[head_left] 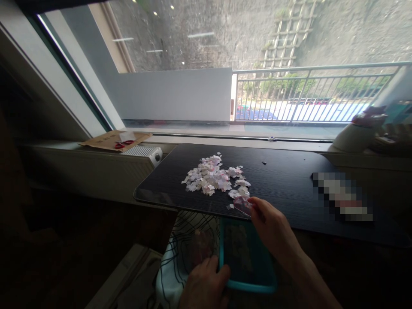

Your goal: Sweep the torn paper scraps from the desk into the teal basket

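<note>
The fingers (253,201) of the right hand (272,221) are closed in a narrow pinch on the right end of a pink translucent piece (242,206). The piece lies immediately left of these fingertips, at the near edge of the black table (286,184); its long axis appears to run outward to the left, though its exact shape is not clear. Its far side overlaps or adjoins the nearest scraps of a small paper trail (238,183); contact cannot be confirmed. The trail extends away from the fingertips, ahead and slightly left. The main paper heap (210,176) lies farther left and ahead. The right hand is the nearer of the two to both.

Below the right fingers, and slightly left, is a teal container (254,286); pale matter is noted inside, poorly lit. The left hand (206,281) is at its left side, thumb at or over the rim. The grip of the left fingers is hidden; whether they hold anything cannot be determined. A clear, pinkish item (202,243) is directly ahead of them, over a dark-lined cloth (167,283).

Far left of the right fingers, red-handled scissors (124,144) rest on a brown envelope (98,141). Well to their right is a pixelated object (343,197).
</note>
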The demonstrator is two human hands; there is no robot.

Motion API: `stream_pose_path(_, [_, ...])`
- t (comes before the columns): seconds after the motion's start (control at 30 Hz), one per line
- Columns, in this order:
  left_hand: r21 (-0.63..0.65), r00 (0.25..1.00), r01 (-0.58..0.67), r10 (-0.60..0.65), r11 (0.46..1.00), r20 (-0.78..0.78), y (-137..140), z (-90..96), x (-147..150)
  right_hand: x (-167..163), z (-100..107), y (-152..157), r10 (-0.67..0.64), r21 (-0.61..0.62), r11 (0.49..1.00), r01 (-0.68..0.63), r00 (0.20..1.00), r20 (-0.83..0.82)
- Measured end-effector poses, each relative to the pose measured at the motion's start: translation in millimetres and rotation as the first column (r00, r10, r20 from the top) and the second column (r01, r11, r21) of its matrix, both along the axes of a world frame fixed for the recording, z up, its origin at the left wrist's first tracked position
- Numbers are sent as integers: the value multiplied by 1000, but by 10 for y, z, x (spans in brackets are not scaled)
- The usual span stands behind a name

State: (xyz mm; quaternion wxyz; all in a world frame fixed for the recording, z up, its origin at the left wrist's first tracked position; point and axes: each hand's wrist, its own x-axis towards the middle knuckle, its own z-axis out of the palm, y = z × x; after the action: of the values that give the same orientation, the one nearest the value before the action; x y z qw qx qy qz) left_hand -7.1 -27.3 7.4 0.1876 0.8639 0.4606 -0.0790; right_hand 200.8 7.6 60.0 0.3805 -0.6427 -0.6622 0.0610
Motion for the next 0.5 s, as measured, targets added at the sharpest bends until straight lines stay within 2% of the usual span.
stream_pose_path(0.17, [10, 1000, -1, 1, 1000, 13, -5, -7, -1, 40, 42, -29, -45, 36, 998, 43, 997, 57])
stream_pose_path(0.37, [-1, 1000, 3, -3, 1000, -11, -5, 15, 21, -17, 46, 37, 31, 9, 999, -32, 999, 15])
stream_pose_path(0.5, [-6, 1000, 0, 0, 1000, -3, -8, 18, 2, 29, 49, -2, -38, -14, 999, 40, 996, 79])
